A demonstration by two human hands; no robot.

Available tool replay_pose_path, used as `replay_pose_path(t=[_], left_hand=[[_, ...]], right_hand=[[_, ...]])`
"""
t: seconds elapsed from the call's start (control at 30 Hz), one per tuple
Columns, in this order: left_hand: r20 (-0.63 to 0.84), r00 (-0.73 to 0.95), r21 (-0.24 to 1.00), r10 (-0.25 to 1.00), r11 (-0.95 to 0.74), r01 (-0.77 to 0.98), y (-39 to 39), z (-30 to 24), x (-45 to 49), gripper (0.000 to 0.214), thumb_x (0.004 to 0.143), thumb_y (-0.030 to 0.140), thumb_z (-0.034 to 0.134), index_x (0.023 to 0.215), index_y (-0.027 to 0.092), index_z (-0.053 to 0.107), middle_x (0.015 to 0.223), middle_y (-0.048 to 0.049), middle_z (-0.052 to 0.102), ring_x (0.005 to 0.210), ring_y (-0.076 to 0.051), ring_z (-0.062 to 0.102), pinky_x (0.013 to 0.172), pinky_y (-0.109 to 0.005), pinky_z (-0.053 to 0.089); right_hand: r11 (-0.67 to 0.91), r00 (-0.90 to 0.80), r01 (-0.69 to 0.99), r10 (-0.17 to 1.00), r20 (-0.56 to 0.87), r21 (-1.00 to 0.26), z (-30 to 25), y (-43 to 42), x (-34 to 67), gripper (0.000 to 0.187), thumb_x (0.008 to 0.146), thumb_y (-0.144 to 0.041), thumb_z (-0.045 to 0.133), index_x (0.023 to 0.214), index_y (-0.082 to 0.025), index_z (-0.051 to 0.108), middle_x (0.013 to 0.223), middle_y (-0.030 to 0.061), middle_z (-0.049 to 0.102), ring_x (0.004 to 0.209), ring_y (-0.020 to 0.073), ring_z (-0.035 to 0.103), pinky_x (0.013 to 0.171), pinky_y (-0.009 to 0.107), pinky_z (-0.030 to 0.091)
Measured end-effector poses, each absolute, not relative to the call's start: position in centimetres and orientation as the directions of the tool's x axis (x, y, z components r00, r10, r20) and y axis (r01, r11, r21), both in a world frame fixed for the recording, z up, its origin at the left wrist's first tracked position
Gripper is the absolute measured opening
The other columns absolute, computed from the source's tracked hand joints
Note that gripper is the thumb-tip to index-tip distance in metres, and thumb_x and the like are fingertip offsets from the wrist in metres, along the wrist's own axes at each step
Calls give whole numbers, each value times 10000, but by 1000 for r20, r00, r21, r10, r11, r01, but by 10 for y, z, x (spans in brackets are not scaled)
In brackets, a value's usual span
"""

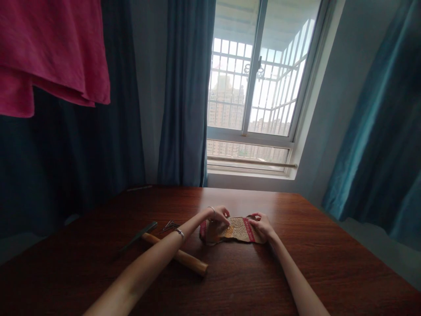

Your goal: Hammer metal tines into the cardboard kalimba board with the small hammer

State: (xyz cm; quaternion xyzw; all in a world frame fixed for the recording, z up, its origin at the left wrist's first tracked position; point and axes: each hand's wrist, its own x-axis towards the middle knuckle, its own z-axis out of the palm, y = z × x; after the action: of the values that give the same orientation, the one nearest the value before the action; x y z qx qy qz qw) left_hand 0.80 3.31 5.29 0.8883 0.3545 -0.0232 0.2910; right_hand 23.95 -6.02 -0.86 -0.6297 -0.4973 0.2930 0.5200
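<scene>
A flat brown piece like cardboard (239, 227), covered in small dark dots or holes and with red bands near both ends, lies on the table. Over its left part, my left hand (219, 215) has bent fingers, the tips pressed together at its surface near an orange patch. Whatever those fingertips may hold is too small to make out. At the right end, my right hand (262, 224) is closed on the piece's edge, thumb on top. Left of the piece lies a hammer (194, 264) with a wooden handle, partly hidden under my left forearm.
Several thin metal nails (169, 225) lie beyond the hammer. The brown wooden table (243, 281) reaches to the wall under a barred window (251, 87). Blue curtains (187, 96) hang behind, and a pink cloth (55, 52) hangs at upper left.
</scene>
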Motion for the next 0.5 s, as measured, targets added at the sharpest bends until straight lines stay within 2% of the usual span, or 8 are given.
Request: replay_pose_path(t=[0.13,0.23,0.33,0.5], left_hand=[[-127,819,399,559,-727,558,22,42,-2,804,501,491,717,1189,140,495,1109,-127,543,1005,-290,496,863,-317,393],[-81,854,297,515,-805,514,12,33,-13,1016,411,494,754,1296,168,377,1224,-142,457,1112,-333,412,945,-358,335],[-70,849,267,524,-810,522,2,32,-22,1066,417,459,751,1342,196,293,1253,-130,434,1147,-330,384,980,-361,299],[-17,840,275,543,-805,526,-12,37,-31,1017,512,381,700,1376,183,202,1296,-134,413,1197,-328,348,1021,-354,233]], right_hand=[[44,301,373,939,166,-927,-10,-59,240,331,504,-271,707,797,-125,655,645,52,682,641,208,627,587,297,481],[56,255,410,951,173,-910,-9,-61,241,329,518,-288,703,800,-121,673,689,66,697,668,212,634,601,293,484],[67,221,464,957,189,-883,-7,-63,241,329,514,-304,709,791,-126,685,701,68,701,680,219,636,617,300,481],[98,169,563,958,230,-821,-5,-66,241,320,521,-321,708,796,-157,696,697,56,697,705,223,631,651,310,473]])
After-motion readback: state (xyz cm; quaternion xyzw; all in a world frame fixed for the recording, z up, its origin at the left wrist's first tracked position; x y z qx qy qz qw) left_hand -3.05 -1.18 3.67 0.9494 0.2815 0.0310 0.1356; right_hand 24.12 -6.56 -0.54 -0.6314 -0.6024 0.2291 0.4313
